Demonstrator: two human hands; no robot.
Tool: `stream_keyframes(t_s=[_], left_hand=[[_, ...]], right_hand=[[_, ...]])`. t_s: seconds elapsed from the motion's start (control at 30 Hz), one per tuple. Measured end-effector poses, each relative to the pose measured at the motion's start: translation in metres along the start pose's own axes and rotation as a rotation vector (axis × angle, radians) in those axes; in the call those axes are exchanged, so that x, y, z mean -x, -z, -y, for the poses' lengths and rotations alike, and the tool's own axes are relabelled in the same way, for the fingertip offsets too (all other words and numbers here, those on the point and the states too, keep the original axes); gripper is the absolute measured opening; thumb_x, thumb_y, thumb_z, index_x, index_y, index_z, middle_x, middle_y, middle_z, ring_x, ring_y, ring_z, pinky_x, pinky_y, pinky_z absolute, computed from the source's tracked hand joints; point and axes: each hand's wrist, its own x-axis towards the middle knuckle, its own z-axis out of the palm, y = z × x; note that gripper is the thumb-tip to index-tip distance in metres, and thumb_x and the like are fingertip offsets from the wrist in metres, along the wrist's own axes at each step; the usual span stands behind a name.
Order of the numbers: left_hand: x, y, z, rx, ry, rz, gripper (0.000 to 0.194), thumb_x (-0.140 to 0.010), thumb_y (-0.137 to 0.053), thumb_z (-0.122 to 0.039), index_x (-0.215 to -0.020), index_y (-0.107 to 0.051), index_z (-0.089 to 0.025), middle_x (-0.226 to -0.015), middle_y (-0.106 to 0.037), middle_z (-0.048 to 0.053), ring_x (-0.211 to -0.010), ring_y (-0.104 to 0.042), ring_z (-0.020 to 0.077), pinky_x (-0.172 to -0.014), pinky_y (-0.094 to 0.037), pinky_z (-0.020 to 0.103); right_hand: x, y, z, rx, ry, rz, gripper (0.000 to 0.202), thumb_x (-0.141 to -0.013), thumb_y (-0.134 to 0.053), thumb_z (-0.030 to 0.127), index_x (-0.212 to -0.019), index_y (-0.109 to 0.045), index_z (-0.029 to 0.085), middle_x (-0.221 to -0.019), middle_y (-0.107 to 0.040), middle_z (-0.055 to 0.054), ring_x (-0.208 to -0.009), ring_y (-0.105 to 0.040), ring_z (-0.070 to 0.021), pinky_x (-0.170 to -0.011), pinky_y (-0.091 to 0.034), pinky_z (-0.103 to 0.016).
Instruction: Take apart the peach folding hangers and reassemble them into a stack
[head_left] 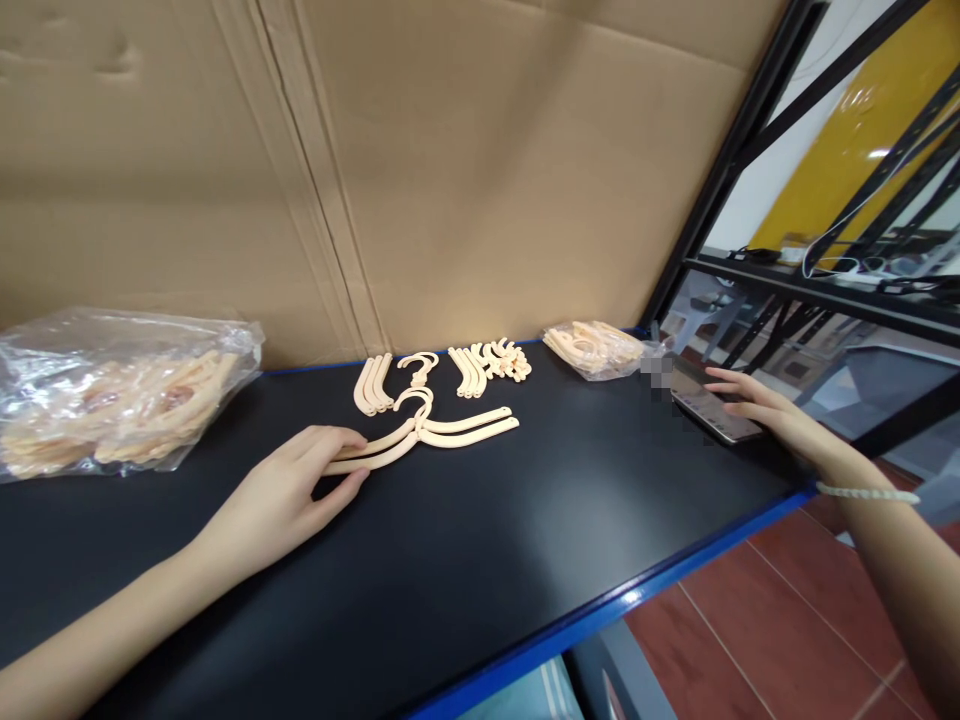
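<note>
A cream-coloured plastic folding hanger lies spread on the black table, its hook toward the back and its paired arms reaching left and right. My left hand grips the ends of its left arms between thumb and fingers. At the table's right end, a phone lies with its screen up. My right hand rests on the phone's near right side, fingers stretched out over it; its thumb is hidden. Behind the hanger lie loose hooks, curved arm pieces and more arm pieces.
Small cream connector pieces are heaped near the cardboard wall. A large clear bag of hanger parts lies left, a smaller one at back right. A black metal shelf stands beyond the blue table edge.
</note>
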Motion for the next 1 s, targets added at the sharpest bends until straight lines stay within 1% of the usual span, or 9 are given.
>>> stream_keyframes(t_s=[0.1, 0.23, 0.37, 0.43, 0.57, 0.67, 0.77, 0.87, 1.0], left_hand=[[0.000, 0.000, 0.001, -0.013, 0.001, 0.006, 0.035, -0.087, -0.049, -0.052, -0.100, -0.060, -0.022, -0.100, -0.068, 0.008, -0.089, -0.067, 0.0256, -0.079, -0.055, 0.035], [0.001, -0.001, 0.003, -0.023, 0.002, 0.013, 0.035, -0.088, -0.048, -0.053, -0.101, -0.059, -0.022, -0.101, -0.067, 0.009, -0.090, -0.067, 0.0260, -0.079, -0.054, 0.036], [0.001, -0.001, 0.002, -0.026, -0.003, 0.015, 0.034, -0.089, -0.047, -0.051, -0.102, -0.059, -0.021, -0.101, -0.067, 0.009, -0.091, -0.067, 0.0257, -0.080, -0.054, 0.036], [0.000, -0.001, 0.001, -0.022, 0.003, 0.010, 0.034, -0.088, -0.048, -0.051, -0.102, -0.059, -0.022, -0.100, -0.067, 0.008, -0.090, -0.067, 0.0253, -0.079, -0.054, 0.035], [0.000, -0.001, 0.000, -0.024, 0.005, 0.006, 0.034, -0.088, -0.048, -0.051, -0.101, -0.059, -0.022, -0.100, -0.067, 0.008, -0.090, -0.067, 0.0257, -0.079, -0.054, 0.035], [0.000, -0.001, 0.002, -0.028, -0.001, 0.020, 0.034, -0.089, -0.047, -0.051, -0.102, -0.058, -0.022, -0.102, -0.066, 0.009, -0.092, -0.066, 0.0260, -0.080, -0.053, 0.036], [0.000, -0.002, 0.002, -0.028, 0.005, 0.031, 0.035, -0.089, -0.046, -0.052, -0.103, -0.058, -0.022, -0.103, -0.066, 0.010, -0.092, -0.066, 0.0260, -0.080, -0.053, 0.036], [-0.001, -0.002, 0.001, -0.025, 0.011, 0.030, 0.037, -0.088, -0.046, -0.054, -0.103, -0.058, -0.022, -0.102, -0.066, 0.010, -0.091, -0.067, 0.0262, -0.080, -0.053, 0.036], [-0.001, -0.001, 0.000, -0.021, 0.013, 0.018, 0.038, -0.087, -0.047, -0.055, -0.101, -0.059, -0.022, -0.101, -0.068, 0.009, -0.090, -0.068, 0.0263, -0.079, -0.054, 0.036]], right_hand=[[0.010, 0.001, 0.005, -0.007, -0.029, 0.055, 0.070, -0.076, -0.062, 0.042, -0.142, -0.040, 0.034, -0.136, -0.055, -0.005, -0.133, -0.041, -0.0319, -0.109, -0.037, -0.039], [0.015, -0.001, 0.010, 0.007, -0.034, 0.060, 0.074, -0.074, -0.063, 0.043, -0.143, -0.037, 0.035, -0.136, -0.053, -0.004, -0.134, -0.039, -0.0329, -0.111, -0.034, -0.040], [0.015, -0.003, 0.012, 0.028, -0.031, 0.062, 0.078, -0.072, -0.064, 0.043, -0.144, -0.035, 0.033, -0.137, -0.051, -0.006, -0.135, -0.038, -0.0336, -0.114, -0.028, -0.041], [0.015, -0.003, 0.013, 0.041, -0.019, 0.062, 0.078, -0.072, -0.064, 0.044, -0.144, -0.035, 0.033, -0.136, -0.052, -0.006, -0.135, -0.037, -0.0341, -0.114, -0.029, -0.041], [0.015, -0.001, 0.010, 0.049, 0.006, 0.094, 0.077, -0.075, -0.063, 0.044, -0.145, -0.033, 0.035, -0.137, -0.051, -0.005, -0.131, -0.043, -0.0347, -0.108, -0.037, -0.042], [0.014, 0.000, 0.005, 0.070, 0.055, 0.089, 0.075, -0.075, -0.063, 0.045, -0.144, -0.034, 0.036, -0.136, -0.052, -0.005, -0.132, -0.041, -0.0348, -0.107, -0.040, -0.042], [0.013, 0.000, 0.003, 0.090, 0.090, 0.083, 0.075, -0.075, -0.064, 0.046, -0.143, -0.035, 0.036, -0.135, -0.053, -0.005, -0.133, -0.040, -0.0345, -0.110, -0.035, -0.044], [0.013, -0.001, 0.003, 0.107, 0.076, 0.084, 0.077, -0.073, -0.065, 0.045, -0.143, -0.035, 0.035, -0.136, -0.051, -0.006, -0.133, -0.039, -0.0345, -0.113, -0.028, -0.045], [0.015, -0.001, 0.005, 0.068, 0.026, 0.065, 0.070, -0.077, -0.059, 0.043, -0.143, -0.036, 0.038, -0.137, -0.052, -0.002, -0.134, -0.039, -0.0326, -0.113, -0.029, -0.042]])
